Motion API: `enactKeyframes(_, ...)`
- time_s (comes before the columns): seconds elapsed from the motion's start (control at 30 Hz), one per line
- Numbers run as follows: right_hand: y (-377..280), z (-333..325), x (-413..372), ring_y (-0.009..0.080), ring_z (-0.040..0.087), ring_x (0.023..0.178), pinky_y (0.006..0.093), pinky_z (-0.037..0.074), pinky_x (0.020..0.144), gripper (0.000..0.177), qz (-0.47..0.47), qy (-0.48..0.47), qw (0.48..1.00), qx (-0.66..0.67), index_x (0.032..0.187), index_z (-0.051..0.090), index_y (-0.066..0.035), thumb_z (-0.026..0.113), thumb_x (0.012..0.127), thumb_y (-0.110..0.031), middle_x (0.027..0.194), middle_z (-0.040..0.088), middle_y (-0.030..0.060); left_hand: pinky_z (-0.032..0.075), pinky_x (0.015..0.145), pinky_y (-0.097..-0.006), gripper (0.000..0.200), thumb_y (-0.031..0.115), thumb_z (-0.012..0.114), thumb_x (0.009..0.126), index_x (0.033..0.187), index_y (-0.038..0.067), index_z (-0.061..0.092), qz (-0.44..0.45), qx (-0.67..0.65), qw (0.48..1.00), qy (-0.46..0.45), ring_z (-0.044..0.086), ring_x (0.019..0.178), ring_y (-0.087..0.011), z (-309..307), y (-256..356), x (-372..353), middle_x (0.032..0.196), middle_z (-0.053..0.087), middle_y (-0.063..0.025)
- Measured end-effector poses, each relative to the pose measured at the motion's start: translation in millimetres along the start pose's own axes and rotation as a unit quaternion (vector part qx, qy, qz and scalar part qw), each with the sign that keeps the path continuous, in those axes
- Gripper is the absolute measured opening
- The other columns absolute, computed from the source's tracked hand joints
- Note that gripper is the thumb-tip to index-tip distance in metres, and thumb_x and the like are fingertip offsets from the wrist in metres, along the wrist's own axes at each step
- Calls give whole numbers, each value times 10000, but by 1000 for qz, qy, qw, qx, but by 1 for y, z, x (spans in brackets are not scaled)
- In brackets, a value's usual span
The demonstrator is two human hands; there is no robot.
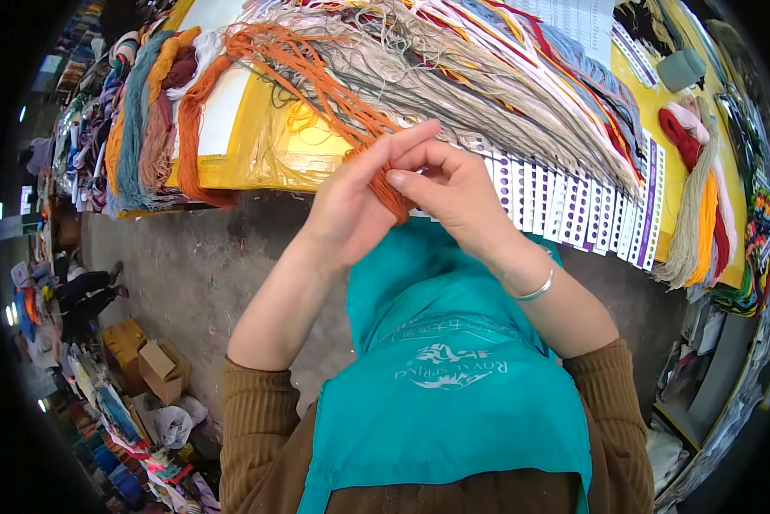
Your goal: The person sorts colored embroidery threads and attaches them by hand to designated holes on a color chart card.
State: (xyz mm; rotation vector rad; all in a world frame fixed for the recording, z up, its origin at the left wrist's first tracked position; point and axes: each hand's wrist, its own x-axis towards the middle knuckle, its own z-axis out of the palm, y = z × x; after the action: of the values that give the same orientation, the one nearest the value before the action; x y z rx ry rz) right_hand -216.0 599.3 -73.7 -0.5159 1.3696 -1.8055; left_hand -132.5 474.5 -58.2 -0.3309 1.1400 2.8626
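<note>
A bundle of orange thread [391, 199] runs down from the yellow table to my hands. My left hand [347, 206] is closed around the bundle, which crosses the palm and hangs a little below the fingers. Against it, my right hand [460, 199] pinches at the same orange thread with thumb and forefinger; the exact spot of the pinch is partly hidden. Behind my hands, white cards [565, 210] with rows of punched holes and purple marks line the table edge. Long beige, grey, red and white threads [488, 94] lie fanned over them.
The yellow table [256, 163] curves in front of me. Teal, brown and orange skeins [132, 120] hang over its left edge, and more skeins [706, 214] hang at the right. A grey-green cup-like object [681, 70] stands at the back right. Cardboard boxes [164, 370] sit on the floor.
</note>
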Motion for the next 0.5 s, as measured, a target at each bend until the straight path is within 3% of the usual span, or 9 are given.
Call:
enactKeyframes(0.07, 2, 4, -5, 46, 499, 606, 198, 389, 522, 90, 21, 3, 999, 50, 945, 630, -13, 633, 883, -77, 821, 627, 18, 366, 1054, -386, 602, 393, 335, 1015, 1436, -37, 326, 0, 11, 1000, 0, 437, 1287, -223, -3, -2, -1, 1417, 445, -116)
enactKeyframes(0.1, 7, 4, -6, 33, 457, 555, 186, 330, 473, 86, 23, 26, 995, 88, 948, 622, -25, 617, 903, -98, 754, 612, 15, 373, 1046, -380, 600, 394, 334, 1015, 1431, -37, 333, -4, 2, 1000, -8, 449, 1276, -223, -5, 0, -2, 1408, 453, -119)
enactKeyframes(0.2, 3, -6, -9, 54, 469, 501, 192, 326, 434, 108, 32, 16, 964, 264, 962, 616, -7, 622, 894, -91, 724, 627, 57, 405, 1000, -371, 563, 375, 356, 1011, 1397, -34, 385, 2, -40, 999, -7, 497, 1206, -216, -14, -2, -5, 1353, 498, -126)
enactKeyframes(0.33, 7, -14, -13, 51, 522, 542, 185, 342, 449, 88, 18, 53, 992, 116, 979, 609, -10, 597, 912, -66, 702, 625, 27, 463, 866, -331, 455, 266, 484, 979, 1329, -25, 471, 43, -26, 994, 101, 557, 1050, -167, 1, -5, -4, 1247, 559, -115)
enactKeyframes(0.43, 9, -11, -15, 46, 547, 587, 187, 361, 480, 58, -10, 53, 998, 21, 948, 610, -12, 592, 913, -54, 690, 615, 18, 469, 733, -261, 407, 119, 587, 917, 1290, -24, 512, 72, 101, 978, 170, 565, 857, -103, 3, -9, -4, 1040, 598, -56)
enactKeyframes(0.5, 10, -10, -14, 39, 538, 593, 189, 367, 496, 46, -9, 58, 998, 23, 928, 610, -12, 596, 910, -53, 681, 606, 10, 425, 652, -220, 384, 70, 608, 889, 1260, -12, 550, 88, 109, 977, 163, 523, 754, -64, -1, -13, -3, 922, 576, -2)
